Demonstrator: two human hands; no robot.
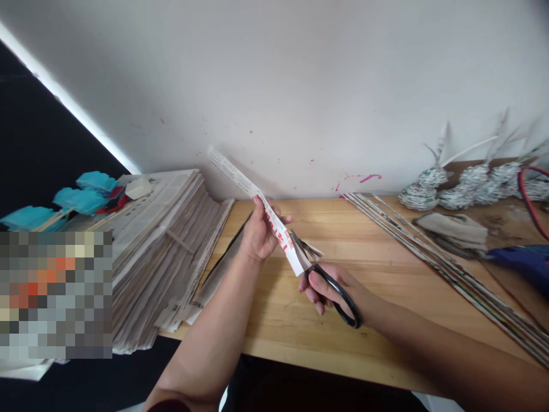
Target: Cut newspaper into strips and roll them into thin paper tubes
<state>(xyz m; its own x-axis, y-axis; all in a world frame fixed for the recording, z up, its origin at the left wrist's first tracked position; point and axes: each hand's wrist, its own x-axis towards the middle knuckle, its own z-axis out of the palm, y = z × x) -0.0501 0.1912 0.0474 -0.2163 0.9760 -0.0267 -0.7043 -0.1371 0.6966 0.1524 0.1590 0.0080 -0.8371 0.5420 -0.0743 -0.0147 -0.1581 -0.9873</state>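
My left hand is closed on a long folded newspaper strip with red print, which slants from upper left to lower right above the table. In my right hand is a pair of black-handled scissors, my fingers through the loops. The scissor blades lie at the strip's lower end, by its white tip. Part of the blades is hidden by the paper. Just beyond them, small dark and pale strands show beside the strip.
A tall newspaper stack fills the left, with blue objects on top. Long thin paper rods lie on the wooden table at right. Woven white pieces, a cloth and a blue tool are farther right.
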